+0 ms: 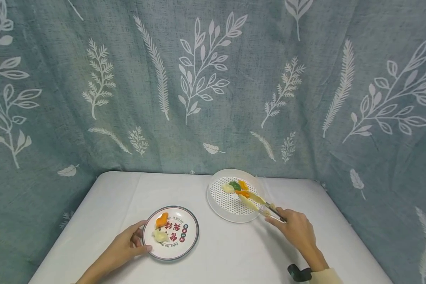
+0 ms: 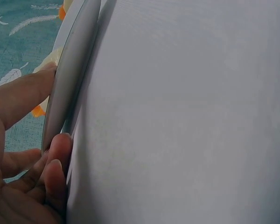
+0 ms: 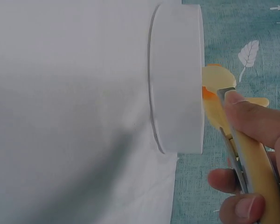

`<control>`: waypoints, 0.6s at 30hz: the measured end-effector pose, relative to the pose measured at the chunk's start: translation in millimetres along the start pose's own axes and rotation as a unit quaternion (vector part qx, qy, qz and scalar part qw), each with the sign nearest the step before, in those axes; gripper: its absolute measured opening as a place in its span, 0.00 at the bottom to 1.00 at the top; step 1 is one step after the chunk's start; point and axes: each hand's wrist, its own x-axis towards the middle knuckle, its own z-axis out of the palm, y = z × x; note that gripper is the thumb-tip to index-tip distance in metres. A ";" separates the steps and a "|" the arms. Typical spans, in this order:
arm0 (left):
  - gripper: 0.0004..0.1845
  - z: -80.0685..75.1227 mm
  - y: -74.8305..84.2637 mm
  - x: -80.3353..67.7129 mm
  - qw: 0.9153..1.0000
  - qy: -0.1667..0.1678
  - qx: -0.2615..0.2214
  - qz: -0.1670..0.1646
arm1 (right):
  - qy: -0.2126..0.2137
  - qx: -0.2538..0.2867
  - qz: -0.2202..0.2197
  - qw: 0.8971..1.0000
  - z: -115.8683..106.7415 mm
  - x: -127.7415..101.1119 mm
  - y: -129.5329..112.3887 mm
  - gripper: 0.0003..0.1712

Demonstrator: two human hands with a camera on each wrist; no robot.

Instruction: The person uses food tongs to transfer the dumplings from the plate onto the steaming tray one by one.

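Right hand on my head feed, thumb and fingers gripping the yellow tongs! Their long axis slants across the near rim of the white perforated tray, tips pointing up and to the left, away from the person, right at an orange piece; whether they pinch it, I cannot tell. Across to the left hand: it holds the plate by its left edge, fingers curled underneath. On to the lettering: I read "Enjoy the" along the plate's lower curve, big red characters mid-plate, and round badges too small for me.
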 end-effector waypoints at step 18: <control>0.52 -0.4 0.8 1.0 1.000 0.001 0.002 -0.004 | -0.044 -0.029 -0.008 0.999 -0.4 23.8 -0.6 0.27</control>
